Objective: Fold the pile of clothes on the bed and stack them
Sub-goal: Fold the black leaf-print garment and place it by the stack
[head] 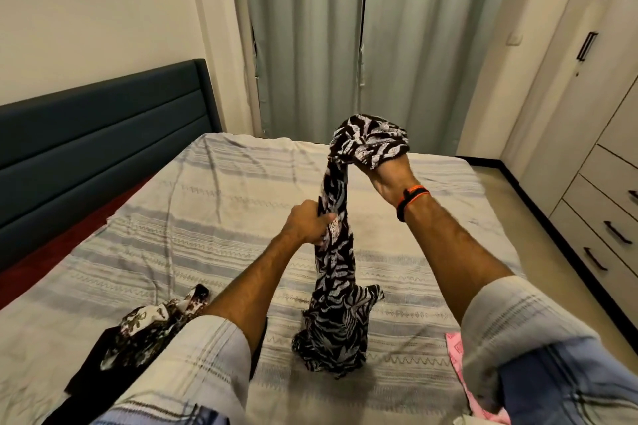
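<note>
Three garments show on the bed (214, 190), and two hands work on one of them. That one is a long garment (336, 272) in black with a white leaf print, hanging upright like a twisted rope above the middle of the striped sheet. The right hand (388, 179) is raised, its fingers hidden in the bunched top end, which it holds. The left hand (307, 224) is curled round the narrow middle. The lower end spreads and rests crumpled on the sheet. A second garment, a dark floral piece (148, 328), lies near the left forearm. A pink cloth (455, 352) lies by the right sleeve at the bed's near edge.
</note>
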A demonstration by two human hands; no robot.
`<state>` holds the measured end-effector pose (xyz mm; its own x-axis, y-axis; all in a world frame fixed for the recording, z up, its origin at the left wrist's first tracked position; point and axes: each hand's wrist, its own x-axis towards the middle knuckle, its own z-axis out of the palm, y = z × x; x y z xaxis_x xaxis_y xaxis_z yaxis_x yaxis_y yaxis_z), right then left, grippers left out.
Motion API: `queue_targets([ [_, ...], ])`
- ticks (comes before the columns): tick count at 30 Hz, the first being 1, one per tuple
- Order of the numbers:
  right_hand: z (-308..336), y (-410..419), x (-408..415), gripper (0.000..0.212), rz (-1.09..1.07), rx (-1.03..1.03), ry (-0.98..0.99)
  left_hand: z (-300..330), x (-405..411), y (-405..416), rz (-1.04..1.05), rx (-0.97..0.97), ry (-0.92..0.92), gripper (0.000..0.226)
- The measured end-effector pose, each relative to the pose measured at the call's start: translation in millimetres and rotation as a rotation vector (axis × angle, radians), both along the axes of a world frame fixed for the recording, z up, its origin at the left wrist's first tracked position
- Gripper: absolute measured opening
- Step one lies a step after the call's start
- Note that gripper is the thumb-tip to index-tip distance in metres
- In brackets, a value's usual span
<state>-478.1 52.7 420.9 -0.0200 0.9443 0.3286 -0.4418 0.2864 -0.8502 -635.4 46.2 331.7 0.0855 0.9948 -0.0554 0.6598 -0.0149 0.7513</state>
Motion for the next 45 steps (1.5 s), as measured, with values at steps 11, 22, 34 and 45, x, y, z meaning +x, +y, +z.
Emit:
queue_targets([
  [11, -76, -10, 19, 0.039, 0.191, -0.356, -0.966, 58, 19, 22, 0.049, 0.045, -0.942, 0.023],
  [22, -52, 14, -2, 0.020, -0.061, -0.296, -0.277, 15, -26, 2, -0.144, -0.168, -0.227, 0.024],
  [34, -66, 8, 9, 0.057, 0.072, -0.473, -0.897, 25, -9, 14, 0.112, -0.038, -0.681, 0.032],
  [45, -91, 6, 10, 0.026, 0.038, -0.278, -0.907, 34, -9, 22, 0.182, 0.002, -0.822, 0.025],
])
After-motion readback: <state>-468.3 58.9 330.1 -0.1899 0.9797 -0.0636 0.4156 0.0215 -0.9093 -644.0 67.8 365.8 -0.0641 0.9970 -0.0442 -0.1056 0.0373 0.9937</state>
